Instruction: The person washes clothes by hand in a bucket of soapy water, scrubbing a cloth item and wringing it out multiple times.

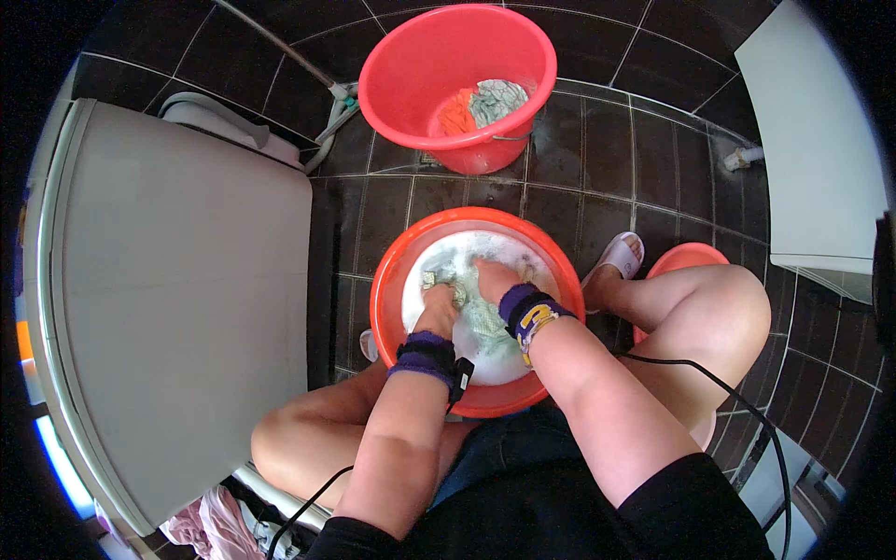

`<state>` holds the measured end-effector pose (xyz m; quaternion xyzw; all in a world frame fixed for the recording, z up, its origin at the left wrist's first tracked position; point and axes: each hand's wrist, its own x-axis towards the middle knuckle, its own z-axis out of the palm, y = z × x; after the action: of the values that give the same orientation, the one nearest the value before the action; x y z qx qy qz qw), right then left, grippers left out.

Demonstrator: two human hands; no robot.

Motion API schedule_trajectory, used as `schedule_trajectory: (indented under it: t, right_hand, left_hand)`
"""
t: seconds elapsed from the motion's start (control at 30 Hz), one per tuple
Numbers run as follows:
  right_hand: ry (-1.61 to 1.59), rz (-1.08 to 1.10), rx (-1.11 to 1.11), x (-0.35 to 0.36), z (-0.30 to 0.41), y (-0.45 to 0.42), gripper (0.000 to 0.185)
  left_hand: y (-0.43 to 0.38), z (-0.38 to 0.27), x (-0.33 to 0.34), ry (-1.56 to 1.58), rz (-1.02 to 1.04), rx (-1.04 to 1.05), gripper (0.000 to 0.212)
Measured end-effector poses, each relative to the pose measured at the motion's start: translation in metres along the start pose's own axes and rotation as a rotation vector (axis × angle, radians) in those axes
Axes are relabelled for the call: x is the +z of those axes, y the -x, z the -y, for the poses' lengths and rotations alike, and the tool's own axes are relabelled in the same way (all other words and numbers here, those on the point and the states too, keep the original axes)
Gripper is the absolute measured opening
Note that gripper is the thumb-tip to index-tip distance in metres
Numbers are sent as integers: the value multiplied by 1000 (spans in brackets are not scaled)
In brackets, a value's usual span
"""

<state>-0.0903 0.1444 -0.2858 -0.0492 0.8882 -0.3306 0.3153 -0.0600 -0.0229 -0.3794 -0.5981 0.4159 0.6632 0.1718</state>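
Between my knees stands a red-orange plastic basin [478, 404] of white soapy water. A pale green patterned cloth [493, 327] lies partly under the suds. My left hand [439, 308] grips a bunched fold of it, which bulges out on both sides of the fingers. To its right, my right hand [495, 278] dips into the foam against the cloth. Its fingers are mostly hidden, so its hold is unclear. Purple wristbands with black straps circle both wrists.
A red bucket [420, 77] holding orange and pale patterned cloths stands beyond the basin. A grey-white appliance [189, 294] rises at left, a white cabinet [815, 154] at right. Pink clothes [218, 521] lie lower left. A black cable [759, 413] runs along my right side.
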Motion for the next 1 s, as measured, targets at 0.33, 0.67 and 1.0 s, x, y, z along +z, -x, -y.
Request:
schedule_trajectory:
  t: [0.33,0.67,1.0]
  right_hand:
    - [147,67,112,-1,9,-3,27]
    - [-335,-65,-119,-46,46,49,21]
    - [-430,-317,-462,-51,95,149,15]
  left_hand:
    - [10,-1,7,-100,-7,2,33]
    - [114,-23,18,213,401,52,60]
    - [188,-10,4,-153,582,637,53]
